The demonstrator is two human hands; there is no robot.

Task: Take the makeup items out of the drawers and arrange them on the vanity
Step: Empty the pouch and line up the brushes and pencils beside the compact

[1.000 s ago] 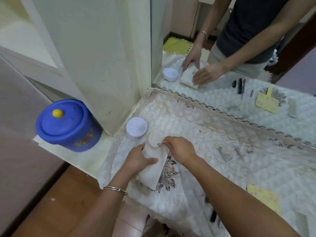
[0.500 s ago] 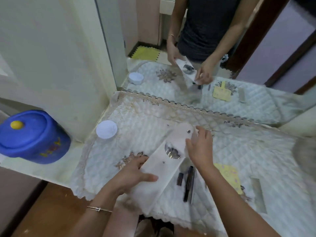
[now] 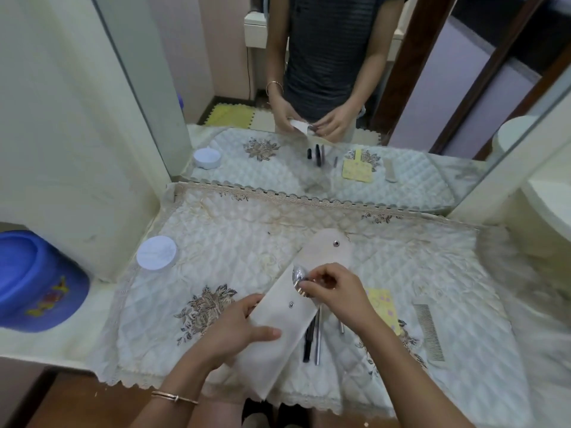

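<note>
A long cream pouch point(image 3: 279, 322) with snap buttons lies diagonally on the quilted vanity cloth point(image 3: 234, 242), its flap point(image 3: 330, 247) open toward the mirror. My left hand point(image 3: 234, 330) grips the pouch's lower half. My right hand point(image 3: 332, 287) pinches shiny metal tools point(image 3: 298, 274) sticking out of the pouch mouth. A black pencil point(image 3: 308, 339) and a silver stick point(image 3: 318, 335) lie just right of the pouch. A yellow card point(image 3: 383, 307) and a grey comb point(image 3: 429, 332) lie further right. A round white jar point(image 3: 156, 253) stands at the left.
A mirror point(image 3: 309, 88) rises behind the cloth and reflects a person's torso and hands. A blue lidded tub point(image 3: 34, 279) sits on the ledge at the left, beside a cream cabinet side point(image 3: 71, 134). A cream rounded object point(image 3: 550, 211) stands at the right.
The view shifted right across the vanity. The pouch's flap has been opened. My right hand moved from the flap to the metal tools at the pouch mouth; my left hand keeps its hold.
</note>
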